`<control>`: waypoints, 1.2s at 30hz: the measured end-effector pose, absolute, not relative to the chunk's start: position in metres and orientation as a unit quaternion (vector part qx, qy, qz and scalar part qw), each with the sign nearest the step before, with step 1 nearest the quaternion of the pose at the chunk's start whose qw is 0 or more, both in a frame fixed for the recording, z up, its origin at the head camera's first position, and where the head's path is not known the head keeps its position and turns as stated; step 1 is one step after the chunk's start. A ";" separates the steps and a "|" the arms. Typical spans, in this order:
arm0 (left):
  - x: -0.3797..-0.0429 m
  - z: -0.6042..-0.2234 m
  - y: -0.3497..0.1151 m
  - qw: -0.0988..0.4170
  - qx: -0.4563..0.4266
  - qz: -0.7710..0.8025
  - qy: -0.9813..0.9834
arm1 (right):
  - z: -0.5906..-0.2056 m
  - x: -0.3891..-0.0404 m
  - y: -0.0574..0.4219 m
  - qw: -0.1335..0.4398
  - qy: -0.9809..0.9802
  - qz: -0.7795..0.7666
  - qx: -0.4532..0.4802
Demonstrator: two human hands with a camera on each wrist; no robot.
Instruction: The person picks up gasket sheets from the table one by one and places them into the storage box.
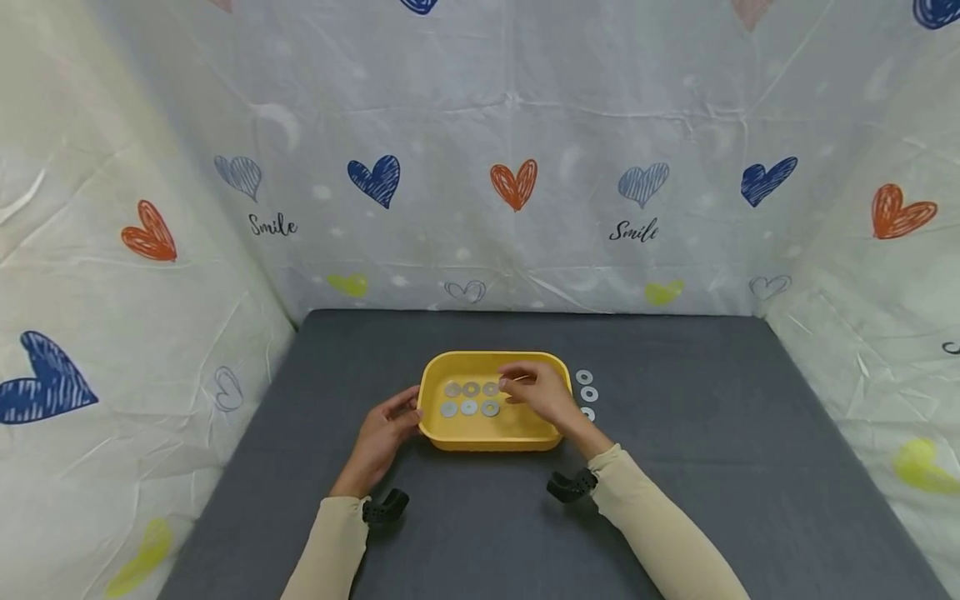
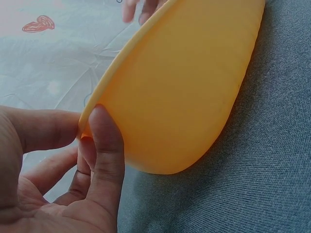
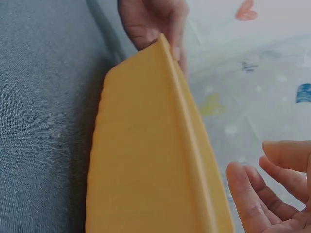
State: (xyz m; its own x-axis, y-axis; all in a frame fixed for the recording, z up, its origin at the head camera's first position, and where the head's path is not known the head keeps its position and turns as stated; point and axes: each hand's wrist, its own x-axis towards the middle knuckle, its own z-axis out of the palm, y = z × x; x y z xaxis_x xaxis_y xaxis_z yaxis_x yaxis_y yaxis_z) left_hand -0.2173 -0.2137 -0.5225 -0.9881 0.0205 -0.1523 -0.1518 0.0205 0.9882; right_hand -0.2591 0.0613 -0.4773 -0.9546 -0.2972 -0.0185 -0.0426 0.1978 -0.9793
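Note:
A yellow plastic tray (image 1: 517, 430) sits on the dark cloth with several flat metal washers (image 1: 468, 407) laid in two rows inside it. My left hand (image 1: 381, 435) pinches the rim at the tray's left end. Seen from the left wrist, its thumb and fingers clasp the yellow wall (image 2: 180, 97). Over the tray's right half hovers my right hand (image 1: 542, 390), fingertips close to the upper row's rightmost washer (image 1: 491, 389). The right wrist view shows a gap between that hand's (image 3: 274, 194) thumb and fingers, with nothing visible between them.
Three more washers (image 1: 589, 394) lie in a column on the cloth just right of the tray, the nearest partly hidden by the right wrist. Dark grey cloth (image 1: 690, 392) covers the table. White curtains with printed hearts (image 1: 513, 183) stand behind and at both sides.

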 end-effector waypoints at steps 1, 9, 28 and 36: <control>-0.217 -0.523 -0.214 0.063 -0.046 0.698 0.712 | -0.476 -0.257 0.064 0.101 0.765 -0.626 -0.114; -0.221 -0.522 -0.212 0.065 -0.043 0.698 0.712 | -0.468 -0.252 0.089 0.076 0.762 -0.629 -0.133; -0.219 -0.524 -0.214 0.068 -0.049 0.700 0.710 | -0.475 -0.241 0.150 0.029 0.788 -0.611 -0.073; -0.220 -0.525 -0.215 0.067 -0.042 0.700 0.710 | -0.480 -0.247 0.163 -0.021 0.819 -0.571 -0.062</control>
